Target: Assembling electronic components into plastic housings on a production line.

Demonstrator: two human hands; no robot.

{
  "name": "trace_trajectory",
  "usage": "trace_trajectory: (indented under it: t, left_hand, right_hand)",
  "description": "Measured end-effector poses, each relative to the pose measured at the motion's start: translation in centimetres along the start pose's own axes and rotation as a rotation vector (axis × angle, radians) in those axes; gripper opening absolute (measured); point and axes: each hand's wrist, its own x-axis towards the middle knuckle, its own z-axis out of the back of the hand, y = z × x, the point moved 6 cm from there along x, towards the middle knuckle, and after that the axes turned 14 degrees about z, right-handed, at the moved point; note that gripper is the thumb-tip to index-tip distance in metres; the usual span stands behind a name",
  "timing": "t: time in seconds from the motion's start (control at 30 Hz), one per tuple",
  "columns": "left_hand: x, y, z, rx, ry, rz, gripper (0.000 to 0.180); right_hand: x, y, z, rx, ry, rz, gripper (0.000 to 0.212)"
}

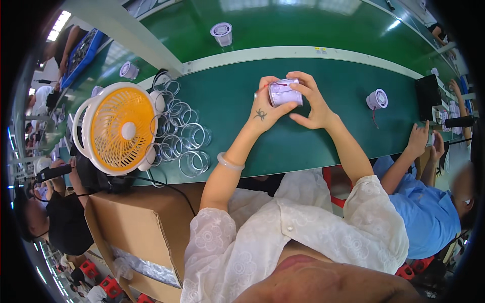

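Sm. cyl. unit (286,95), pale lilac w/ a glossy, partly clear outer wall, was held btwn L hand (273,101) & R hand (314,101), over the green bench (227,96). It appeared tipped on its side; exact tilt unclear. Thin red wire (277,84) ran across its upper L part, partly hidden by fingers. L thumb lay along its lower edge; R fingers touched its upper R side, R thumb apart fr. it.
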Motion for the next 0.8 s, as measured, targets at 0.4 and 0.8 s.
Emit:
trace_trajectory:
  t: [0.4,0.8]
  left_hand:
    - [-4.1,-4.5,-1.9,0.595,-0.13,0.054,0.056]
    - [-28.2,5.0,-0.7,0.424,-0.439,0.556,0.017]
  right_hand:
    - [-5.3,-5.3,-2.7,1.366,-0.693,-0.966,0.067]
    - [1.0,-16.2,8.8,-0.27,-0.531,-0.582,0.066]
